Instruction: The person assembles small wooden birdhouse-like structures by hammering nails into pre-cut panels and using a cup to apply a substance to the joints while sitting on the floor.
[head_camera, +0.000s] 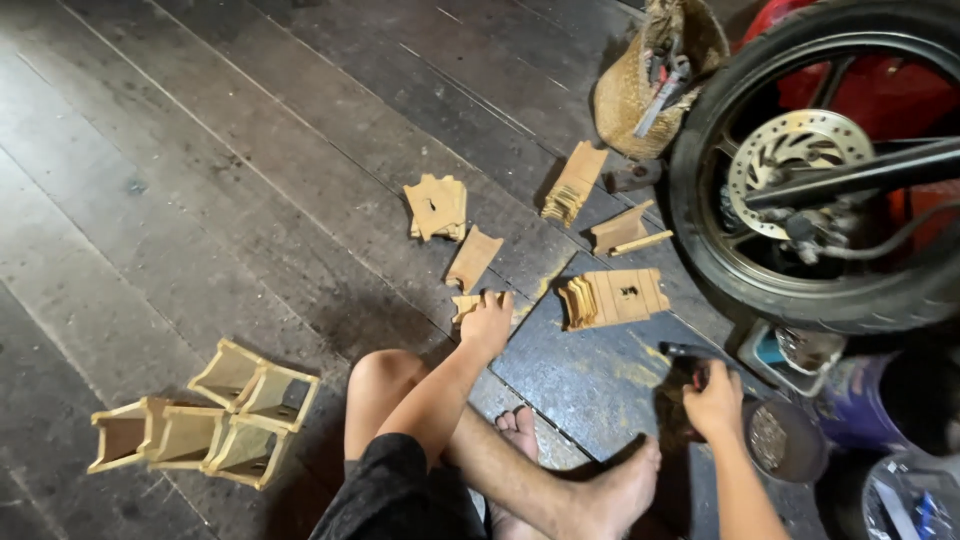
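Observation:
I sit on a dark plank floor with my legs folded. My left hand (487, 322) reaches forward and closes its fingers on a small flat wooden piece (464, 306) lying on the floor. Just beyond it lies another flat cut piece (473, 258), and a stack of similar pieces (436, 207) sits farther out. My right hand (714, 400) grips a dark tool (685, 354) held low over a dark metal sheet (590, 380). A stack of notched wooden pieces (612, 297) rests on that sheet.
Several assembled open wooden boxes (205, 415) stand at the lower left. A motorcycle wheel (820, 170) fills the right side. A woven bag with tools (655, 75) leans behind more wooden stacks (574, 183). A round tin of small bits (775, 438) sits by my right hand.

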